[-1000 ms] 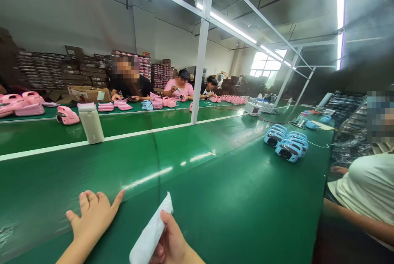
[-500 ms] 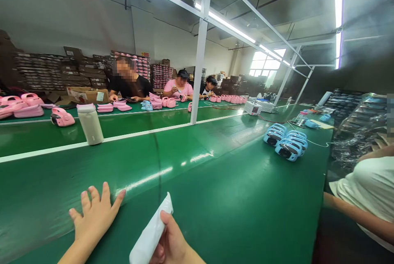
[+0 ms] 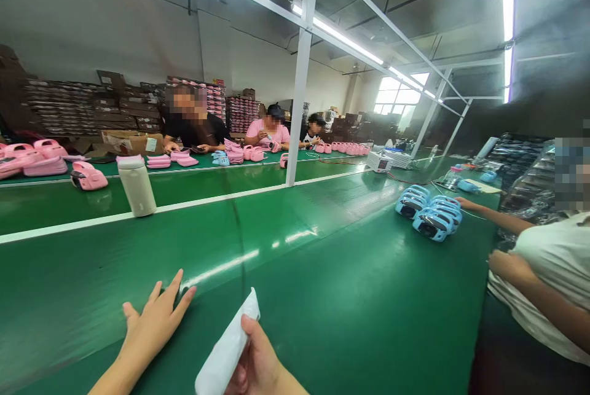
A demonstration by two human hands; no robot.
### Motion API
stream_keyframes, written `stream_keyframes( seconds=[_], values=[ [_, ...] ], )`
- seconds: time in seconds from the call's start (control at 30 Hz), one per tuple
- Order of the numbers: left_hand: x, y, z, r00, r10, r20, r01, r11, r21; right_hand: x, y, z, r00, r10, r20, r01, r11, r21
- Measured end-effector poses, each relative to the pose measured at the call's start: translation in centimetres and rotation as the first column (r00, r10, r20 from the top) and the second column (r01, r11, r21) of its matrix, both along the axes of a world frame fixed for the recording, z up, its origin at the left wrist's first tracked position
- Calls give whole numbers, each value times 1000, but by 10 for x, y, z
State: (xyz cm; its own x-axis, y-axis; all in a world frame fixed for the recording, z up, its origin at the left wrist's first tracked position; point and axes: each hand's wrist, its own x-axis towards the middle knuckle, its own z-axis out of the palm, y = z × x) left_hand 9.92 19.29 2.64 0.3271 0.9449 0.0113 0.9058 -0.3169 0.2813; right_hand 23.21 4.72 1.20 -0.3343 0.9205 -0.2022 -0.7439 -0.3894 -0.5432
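My left hand [image 3: 154,321] is over the green table [image 3: 341,321] at the lower left, fingers spread and nothing in it. My right hand [image 3: 258,355], at the bottom centre, grips a white wrapped packet [image 3: 228,343] with the thumb on its upper side. The packet's pointed end tilts up and to the right, and its lower end touches the picture's bottom edge. Some of the right fingers are hidden behind it.
A cream bottle [image 3: 137,186] stands beyond my left hand. Blue devices [image 3: 436,217] are grouped at the right, near a co-worker's arm [image 3: 502,217]. A white post [image 3: 298,106] rises mid-table. Pink devices [image 3: 88,176] lie on the far side, where several people sit.
My left hand has shifted slightly right and turned, with its fingers pointing more to the right. The co-worker at the right has reached an arm towards the blue devices. One pink device has moved left.
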Motion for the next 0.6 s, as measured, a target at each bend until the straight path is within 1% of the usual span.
stream_keyframes(
  seconds=[0.1,0.13,0.3,0.43,0.53,0.6],
  values=[
    [1,-2,5,994,1,-112,-6,999,-46,1,0,1,1000,2,2,-2,1000,20],
    [2,-3,7,992,1,-130,-6,999,-39,1,0,1,1000,2,5,-2,1000,27],
    [3,-8,11,989,29,-146,-34,999,-29,1,-2,4,1000,8,5,-8,999,43],
    [2,-11,11,986,61,-157,-63,998,-10,1,-2,1,1000,7,-11,-6,998,56],
    [0,-11,11,991,79,-106,-82,996,-19,1,-1,-4,1000,17,-26,-15,998,59],
    [-2,-9,8,998,60,6,-60,998,-8,1,0,-8,999,16,-38,-14,998,61]
  ],
)
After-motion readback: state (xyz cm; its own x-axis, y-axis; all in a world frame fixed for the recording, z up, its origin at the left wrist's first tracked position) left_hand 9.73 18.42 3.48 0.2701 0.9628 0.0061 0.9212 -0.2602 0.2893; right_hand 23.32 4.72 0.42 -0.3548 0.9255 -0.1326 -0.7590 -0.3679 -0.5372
